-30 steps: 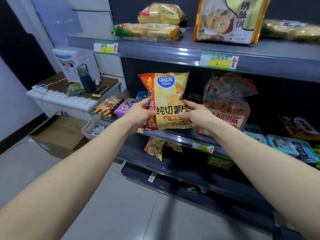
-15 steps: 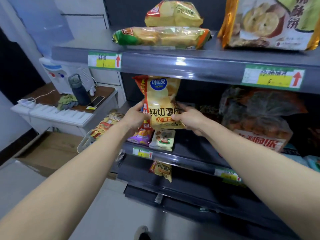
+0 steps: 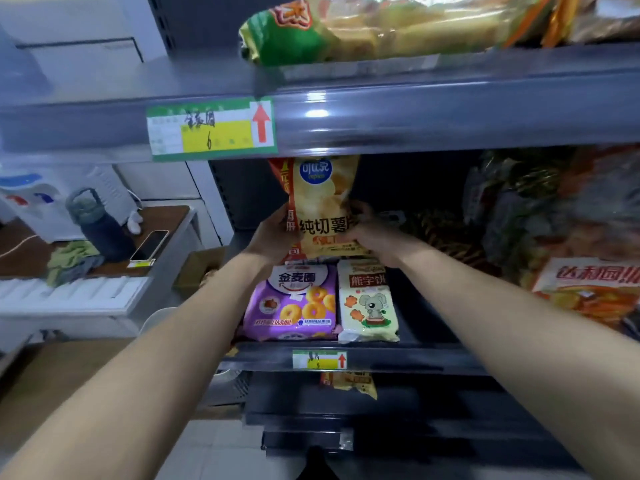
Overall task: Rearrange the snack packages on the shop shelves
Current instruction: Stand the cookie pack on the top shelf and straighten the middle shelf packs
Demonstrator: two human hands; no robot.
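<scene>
A yellow potato chip bag [image 3: 320,202] with a red left edge stands upright deep on the middle shelf [image 3: 398,358], its top just under the upper shelf. My left hand [image 3: 273,237] grips its left side and my right hand [image 3: 372,235] grips its right side. In front of it lie a purple ring-snack pack [image 3: 292,303] and a pale mouse-print biscuit pack [image 3: 369,303], flat on the same shelf.
The upper shelf [image 3: 415,109] carries a long green-and-yellow pack [image 3: 381,26] and a price tag [image 3: 211,131]. Large orange snack bags [image 3: 581,289] fill the shelf's right side. To the left stands a side table with a bottle [image 3: 98,223] and a phone [image 3: 150,244]. A yellow bag [image 3: 349,384] shows on the lower shelf.
Both hands have carried the chip bag further in under the upper shelf, behind the two flat packs. The camera has come much closer to the shelves.
</scene>
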